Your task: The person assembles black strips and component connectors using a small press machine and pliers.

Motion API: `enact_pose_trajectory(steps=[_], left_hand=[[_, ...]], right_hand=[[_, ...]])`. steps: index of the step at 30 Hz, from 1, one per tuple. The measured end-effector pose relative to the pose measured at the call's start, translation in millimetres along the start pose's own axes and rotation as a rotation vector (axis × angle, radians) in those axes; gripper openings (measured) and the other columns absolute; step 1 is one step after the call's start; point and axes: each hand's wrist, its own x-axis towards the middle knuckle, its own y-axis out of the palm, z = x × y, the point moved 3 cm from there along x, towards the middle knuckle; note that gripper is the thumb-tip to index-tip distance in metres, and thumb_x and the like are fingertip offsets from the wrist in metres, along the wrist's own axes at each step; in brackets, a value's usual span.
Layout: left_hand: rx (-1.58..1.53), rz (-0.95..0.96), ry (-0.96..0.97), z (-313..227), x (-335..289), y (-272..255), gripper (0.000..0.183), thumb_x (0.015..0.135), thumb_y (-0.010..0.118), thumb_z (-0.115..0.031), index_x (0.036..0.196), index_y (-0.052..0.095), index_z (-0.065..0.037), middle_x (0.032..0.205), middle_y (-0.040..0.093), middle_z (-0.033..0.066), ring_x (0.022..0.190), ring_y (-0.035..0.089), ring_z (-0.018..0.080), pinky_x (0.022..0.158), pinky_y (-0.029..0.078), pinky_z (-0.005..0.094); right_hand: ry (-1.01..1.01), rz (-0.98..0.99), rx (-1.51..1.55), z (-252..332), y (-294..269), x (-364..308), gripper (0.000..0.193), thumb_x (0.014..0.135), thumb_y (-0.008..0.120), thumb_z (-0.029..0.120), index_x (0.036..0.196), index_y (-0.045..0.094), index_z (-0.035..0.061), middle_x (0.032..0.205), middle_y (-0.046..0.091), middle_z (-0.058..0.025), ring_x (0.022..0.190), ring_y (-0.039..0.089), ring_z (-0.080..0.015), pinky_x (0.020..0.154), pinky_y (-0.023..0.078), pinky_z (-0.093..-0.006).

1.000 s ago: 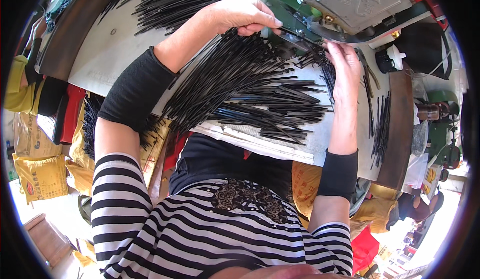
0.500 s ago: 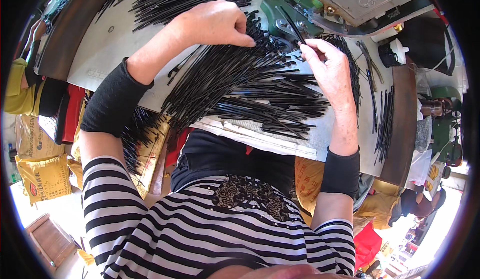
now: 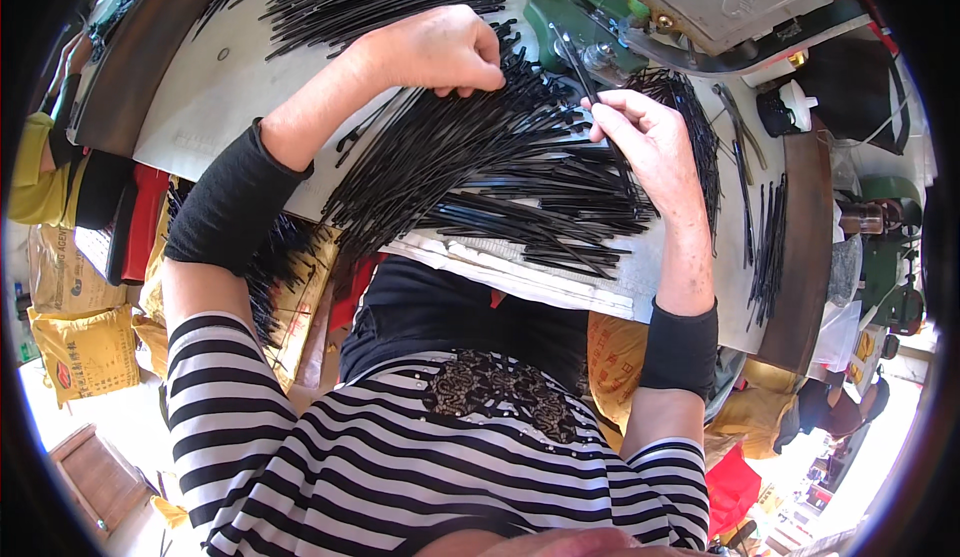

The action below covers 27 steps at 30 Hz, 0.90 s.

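Note:
Between the thumb and fingers of my right hand (image 3: 648,137) is a thin black rod (image 3: 574,60), tilted up and to the left toward a green machine (image 3: 560,27). Its upper end stands near the machine's metal parts. My left hand (image 3: 440,52) is closed, fingers curled, at the upper edge of a large pile of black rods (image 3: 410,162). Whatever its fingertips grip is hidden. Many rods in the pile have small shaped ends, and they fan out across the metal-topped table (image 3: 185,122) before me.
Another heap of black rods (image 3: 370,2) lies at the far left. A pair of long-handled pliers (image 3: 738,122) and a small bundle of rods (image 3: 768,252) rest at the right. Yellow sacks (image 3: 85,352) stand on the left floor. Part of another person (image 3: 45,172) shows at far left.
My right hand has shifted slightly left, and the rod in it has turned more upright. My left hand has moved a little, its fingers curling in more.

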Motion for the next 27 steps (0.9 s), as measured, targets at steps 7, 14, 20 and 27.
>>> enact_pose_trajectory(steps=[7, 14, 20, 27], left_hand=[[-0.588, -0.041, 0.039, -4.7, 24.5, 5.6, 0.021, 0.077, 0.064, -0.025, 0.083, 0.064, -0.005, 0.07, 0.063, 0.0018, 0.056, 0.059, 0.0068, 0.047, 0.044, 0.0167], [-0.811, -0.092, 0.072, -14.4, 38.5, 19.6, 0.029, 0.08, 0.064, -0.022, 0.101, 0.062, -0.002, 0.074, 0.06, 0.0023, 0.051, 0.055, 0.0064, 0.042, 0.04, 0.0161], [-0.888, -0.086, 0.131, -18.8, 40.0, 26.6, 0.031, 0.086, 0.058, -0.018, 0.113, 0.058, -0.002, 0.082, 0.056, 0.0025, 0.05, 0.043, 0.0022, 0.038, 0.029, 0.0149], [-0.885, -0.116, 0.142, -23.2, 38.4, 28.5, 0.03, 0.089, 0.054, -0.016, 0.114, 0.057, -0.001, 0.083, 0.054, 0.0018, 0.048, 0.041, 0.0016, 0.037, 0.027, 0.0154]], right_hand=[[0.157, 0.141, 0.235, 4.9, 9.7, -8.6, 0.025, 0.086, 0.056, 0.013, 0.103, 0.059, -0.0041, 0.072, 0.062, -0.0041, 0.062, 0.056, -0.008, 0.058, 0.044, -0.0199], [0.194, 0.168, 0.35, 0.0, 12.8, -10.4, 0.033, 0.084, 0.057, 0.015, 0.112, 0.052, -0.0018, 0.073, 0.063, -0.0073, 0.059, 0.059, -0.0101, 0.051, 0.047, -0.0208], [0.199, 0.164, 0.379, -1.4, 13.0, -9.8, 0.033, 0.084, 0.056, 0.015, 0.112, 0.051, -0.0022, 0.074, 0.063, -0.0093, 0.06, 0.06, -0.0111, 0.051, 0.047, -0.0211], [0.205, 0.166, 0.406, 0.1, 14.9, -9.0, 0.034, 0.084, 0.055, 0.016, 0.113, 0.05, -0.0016, 0.075, 0.063, -0.0088, 0.061, 0.06, -0.0114, 0.052, 0.047, -0.0211]])
